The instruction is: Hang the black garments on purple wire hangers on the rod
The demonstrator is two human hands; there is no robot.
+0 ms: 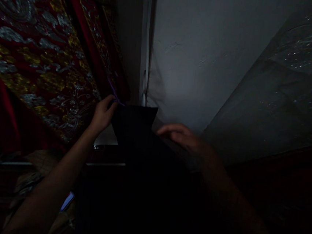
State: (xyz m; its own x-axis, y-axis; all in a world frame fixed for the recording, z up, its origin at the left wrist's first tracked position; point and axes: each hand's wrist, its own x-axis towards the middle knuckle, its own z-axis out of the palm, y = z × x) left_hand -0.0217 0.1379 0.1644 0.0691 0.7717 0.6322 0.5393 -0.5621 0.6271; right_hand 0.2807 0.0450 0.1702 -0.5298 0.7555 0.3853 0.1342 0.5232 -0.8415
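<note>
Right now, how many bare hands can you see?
2. The left hand is at the purple strand, beside the dark material; the right hand is near that material's right edge. The darkness could hide others.

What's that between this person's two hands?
In the head view, the upper part of a black sheet, perhaps cloth, lies between the left hand and the right hand; its surface is too dark to make out.

Open room lies above the black piece, before the pale wall, rightward to the shiny sheet. Left of it, the left hand, purple cord and embroidered cloth obstruct; the right hand crowds its right edge.
</note>
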